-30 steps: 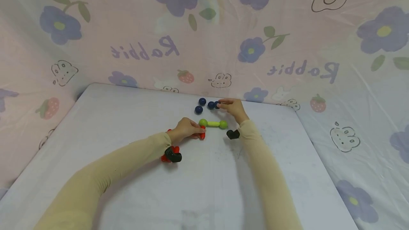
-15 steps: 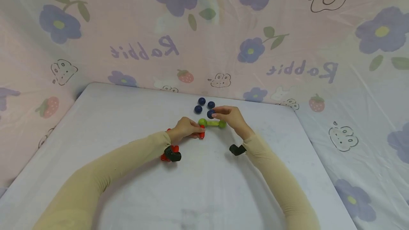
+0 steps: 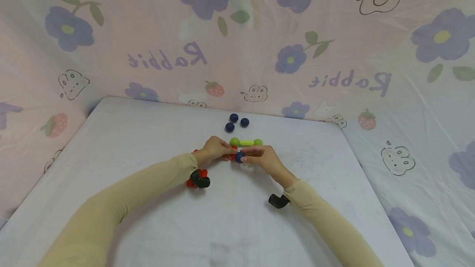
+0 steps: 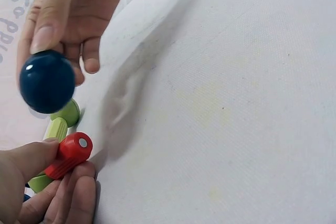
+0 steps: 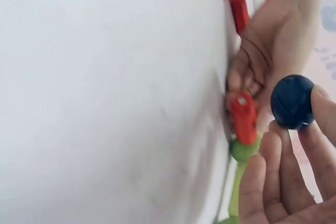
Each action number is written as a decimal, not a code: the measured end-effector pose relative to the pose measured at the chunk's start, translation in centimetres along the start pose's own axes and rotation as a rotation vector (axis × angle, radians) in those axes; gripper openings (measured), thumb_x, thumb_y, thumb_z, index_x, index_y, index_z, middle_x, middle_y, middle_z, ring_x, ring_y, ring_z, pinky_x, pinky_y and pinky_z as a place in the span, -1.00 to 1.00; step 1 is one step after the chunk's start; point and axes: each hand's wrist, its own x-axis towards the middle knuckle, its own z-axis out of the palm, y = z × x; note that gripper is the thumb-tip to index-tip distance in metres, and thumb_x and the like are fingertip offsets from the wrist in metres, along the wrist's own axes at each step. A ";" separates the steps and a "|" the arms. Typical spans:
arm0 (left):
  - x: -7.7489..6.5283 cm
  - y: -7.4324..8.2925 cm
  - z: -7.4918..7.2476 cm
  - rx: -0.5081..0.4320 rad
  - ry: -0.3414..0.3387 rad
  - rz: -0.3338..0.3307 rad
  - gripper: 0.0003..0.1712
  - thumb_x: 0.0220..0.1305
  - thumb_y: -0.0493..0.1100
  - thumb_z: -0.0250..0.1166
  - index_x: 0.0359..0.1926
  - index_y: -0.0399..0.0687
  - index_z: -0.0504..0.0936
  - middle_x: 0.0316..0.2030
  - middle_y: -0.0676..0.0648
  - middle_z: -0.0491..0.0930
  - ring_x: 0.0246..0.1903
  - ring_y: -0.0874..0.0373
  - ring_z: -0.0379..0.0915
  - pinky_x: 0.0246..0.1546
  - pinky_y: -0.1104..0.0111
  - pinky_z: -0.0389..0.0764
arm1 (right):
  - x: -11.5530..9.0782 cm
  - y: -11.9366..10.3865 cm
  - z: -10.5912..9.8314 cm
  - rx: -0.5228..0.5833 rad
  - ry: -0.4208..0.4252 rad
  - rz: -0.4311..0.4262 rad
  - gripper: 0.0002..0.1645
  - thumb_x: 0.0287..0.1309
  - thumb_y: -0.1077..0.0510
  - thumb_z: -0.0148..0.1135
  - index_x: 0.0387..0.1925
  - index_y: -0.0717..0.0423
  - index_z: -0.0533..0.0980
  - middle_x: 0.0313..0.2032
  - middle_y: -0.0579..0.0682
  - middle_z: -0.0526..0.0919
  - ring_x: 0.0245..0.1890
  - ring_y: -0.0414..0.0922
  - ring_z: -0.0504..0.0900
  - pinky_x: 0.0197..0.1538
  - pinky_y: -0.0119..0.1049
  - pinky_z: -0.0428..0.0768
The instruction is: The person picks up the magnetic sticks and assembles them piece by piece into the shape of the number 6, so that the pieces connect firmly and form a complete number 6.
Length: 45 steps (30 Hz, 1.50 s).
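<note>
My left hand pinches a short red magnetic rod between thumb and fingers, a pale disc showing on its near end. The rod's far end meets the left green ball of a lime-green piece, where a ribbed green rod joins that ball to a second green ball. With thumb and fingertips, my right hand holds a glossy dark blue ball. In the left wrist view, this ball hangs above and apart from the red rod's pale end.
Three more dark blue balls, one of them a front ball, lie toward the back of the white table. More red rods lie near my left forearm, partly covered by the black wrist camera. A patterned cloth rises behind the table.
My right hand has taken one blue ball from the back group and brought it toward me, past the green piece, to the red rod. My left hand has stayed in place.
</note>
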 end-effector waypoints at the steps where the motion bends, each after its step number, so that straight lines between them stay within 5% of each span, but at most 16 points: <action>1: 0.0 0.0 0.0 0.002 0.000 0.001 -0.64 0.15 -0.10 0.47 -0.07 -0.20 0.74 -0.30 -0.10 0.76 -0.51 0.29 0.65 -0.36 0.49 0.68 | -0.2 0.2 0.2 0.007 -0.005 0.002 -0.52 0.04 -0.01 0.49 0.03 -0.01 0.67 -0.03 -0.01 0.77 -0.06 -0.23 0.72 0.03 -0.33 0.63; 17: 0.0 0.1 -0.1 0.008 -0.003 -0.007 -0.67 0.13 -0.08 0.49 -0.14 -0.17 0.76 -0.33 -0.07 0.77 -0.49 0.28 0.64 -0.35 0.49 0.68 | -1.4 0.8 3.0 0.014 0.019 -0.003 -0.59 0.02 0.07 0.51 -0.04 0.02 0.69 -0.10 0.00 0.79 -0.15 -0.28 0.71 -0.10 -0.40 0.55; 45: -0.2 0.2 -0.1 -0.016 -0.004 -0.009 -0.67 0.10 -0.09 0.50 -0.14 -0.18 0.76 -0.29 -0.08 0.76 -0.49 0.29 0.64 -0.35 0.49 0.68 | -0.9 1.0 3.8 0.063 0.119 -0.009 -0.66 0.03 0.21 0.48 -0.11 0.18 0.66 -0.24 0.03 0.80 -0.40 -0.33 0.65 -0.36 -0.43 0.58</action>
